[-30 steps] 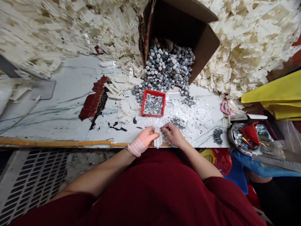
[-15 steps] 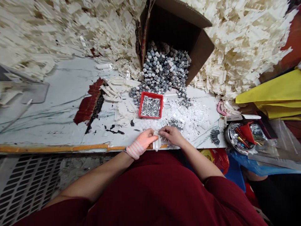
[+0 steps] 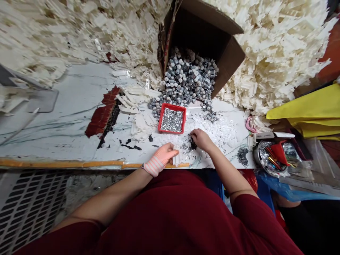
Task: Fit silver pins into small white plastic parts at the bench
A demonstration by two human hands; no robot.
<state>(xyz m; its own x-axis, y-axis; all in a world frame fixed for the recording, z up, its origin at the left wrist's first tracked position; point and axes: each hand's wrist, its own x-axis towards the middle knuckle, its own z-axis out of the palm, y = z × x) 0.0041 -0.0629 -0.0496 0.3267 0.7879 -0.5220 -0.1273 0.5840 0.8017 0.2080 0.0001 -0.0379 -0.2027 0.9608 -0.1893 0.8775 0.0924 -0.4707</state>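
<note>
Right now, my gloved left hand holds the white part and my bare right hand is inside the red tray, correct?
Not quite: the head view shows your bare right hand outside the red tray, by the loose pins on the table. Your gloved left hand does hold the white part.

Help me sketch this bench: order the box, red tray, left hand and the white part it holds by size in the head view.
1. Box
2. Red tray and left hand: too alike to rank
3. White part
</note>
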